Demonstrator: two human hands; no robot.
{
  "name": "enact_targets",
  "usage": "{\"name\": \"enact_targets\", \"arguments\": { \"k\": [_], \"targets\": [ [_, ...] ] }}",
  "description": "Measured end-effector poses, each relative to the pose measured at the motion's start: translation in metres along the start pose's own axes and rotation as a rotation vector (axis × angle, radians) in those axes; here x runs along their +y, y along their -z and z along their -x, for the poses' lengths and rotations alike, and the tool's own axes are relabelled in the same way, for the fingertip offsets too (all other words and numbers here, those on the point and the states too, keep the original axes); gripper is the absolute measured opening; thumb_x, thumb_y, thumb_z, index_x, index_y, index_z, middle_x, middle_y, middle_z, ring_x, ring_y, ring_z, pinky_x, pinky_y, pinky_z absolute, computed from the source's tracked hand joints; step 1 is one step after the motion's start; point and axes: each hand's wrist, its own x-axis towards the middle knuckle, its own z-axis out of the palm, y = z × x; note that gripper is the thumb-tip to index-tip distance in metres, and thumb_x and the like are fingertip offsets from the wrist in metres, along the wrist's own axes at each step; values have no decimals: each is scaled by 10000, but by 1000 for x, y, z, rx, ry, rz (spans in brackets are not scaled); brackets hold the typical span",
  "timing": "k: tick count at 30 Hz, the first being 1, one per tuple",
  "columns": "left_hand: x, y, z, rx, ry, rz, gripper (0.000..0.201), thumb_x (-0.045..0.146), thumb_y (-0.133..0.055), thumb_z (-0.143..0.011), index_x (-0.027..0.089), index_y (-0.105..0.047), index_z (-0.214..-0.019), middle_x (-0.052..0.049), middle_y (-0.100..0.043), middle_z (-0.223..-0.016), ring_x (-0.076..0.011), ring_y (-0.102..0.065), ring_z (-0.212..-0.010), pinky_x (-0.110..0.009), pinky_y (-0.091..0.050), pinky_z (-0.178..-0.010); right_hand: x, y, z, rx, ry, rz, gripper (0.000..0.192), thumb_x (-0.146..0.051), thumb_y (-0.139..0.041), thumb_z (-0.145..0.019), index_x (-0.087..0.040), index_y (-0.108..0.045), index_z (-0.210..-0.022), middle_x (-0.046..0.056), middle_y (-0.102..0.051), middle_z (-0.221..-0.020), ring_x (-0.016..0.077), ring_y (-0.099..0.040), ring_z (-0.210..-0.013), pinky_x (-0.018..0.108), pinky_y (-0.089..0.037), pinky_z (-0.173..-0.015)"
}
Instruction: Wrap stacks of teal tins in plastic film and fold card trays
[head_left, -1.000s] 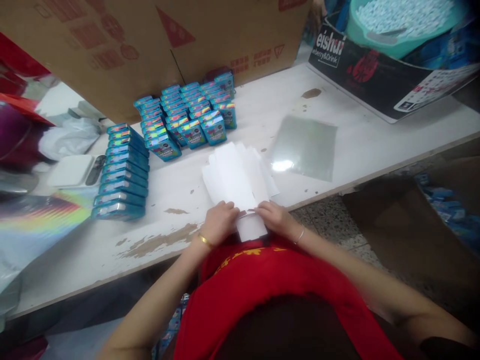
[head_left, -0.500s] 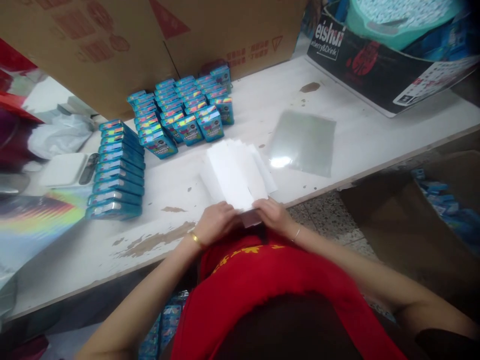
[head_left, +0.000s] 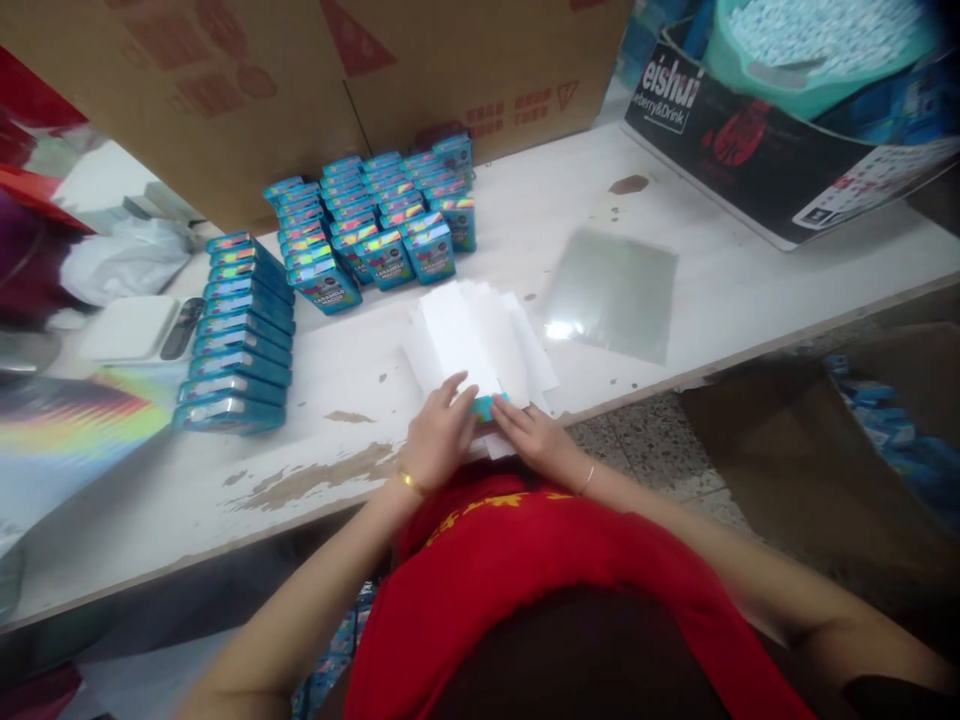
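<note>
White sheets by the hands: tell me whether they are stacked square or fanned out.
Fanned out. The white sheets overlap loosely, edges offset toward the right, on the table beyond both hands, left hand and right hand.

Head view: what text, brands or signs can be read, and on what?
"eishui" over "berry&Drink", cut off at left: black printed carton.
Red triangle and stamped marks: brown cardboard box; wording blurred.
Small teal boxes: labels too small.
Yellow print on red shirt: unreadable.

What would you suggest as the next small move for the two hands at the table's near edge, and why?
Probably press the small teal box flat onto the white sheets: both the left hand and right hand already pinch it there, at the stack's near end.
</note>
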Motion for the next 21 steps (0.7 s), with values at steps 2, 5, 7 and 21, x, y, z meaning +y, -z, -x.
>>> {"name": "enact_targets", "arguments": {
  "k": [2,5,7,21],
  "targets": [
    [-3,0,13,143,-89,-16,374,272,-527,-865,196,-519,-1230,-111,-447,-1398,-273,-428,-1267,-441,-368,-1026,0,2,-1,-5,15,25,584,-22,-329,-893,-125,-243,-1461,155,-427,-1412,233,-555,-877,427,-533,-765],
    [-8,-2,27,174,-204,-30,496,257,-568,-842,247,-440,-1320,-94,-453,-1401,-281,-340,-1341,-571,-111,-1130,1,3,-2,-5,15,25,565,-49,-346,-899,-106,-258,-1454,167,-433,-1405,238,-551,-895,420,-526,-769],
    [-12,-7,32,244,-145,28,638,293,-603,-826,268,-327,-1401,-103,-391,-1446,-281,-304,-1364,-573,-64,-1139,1,3,-1,-6,11,13,557,-72,-362,-906,-100,-260,-1453,174,-420,-1413,244,-548,-925,425,-517,-795],
    [13,-50,38,-36,207,548,778,321,-430,-914,125,75,-1473,-225,-97,-1532,-273,-197,-1409,-470,-259,-1124,-4,-8,-18,34,-9,-67,345,-176,-405,-930,-144,-528,-1250,160,-567,-1247,251,-522,-929,427,-467,-774]
  ]
}}
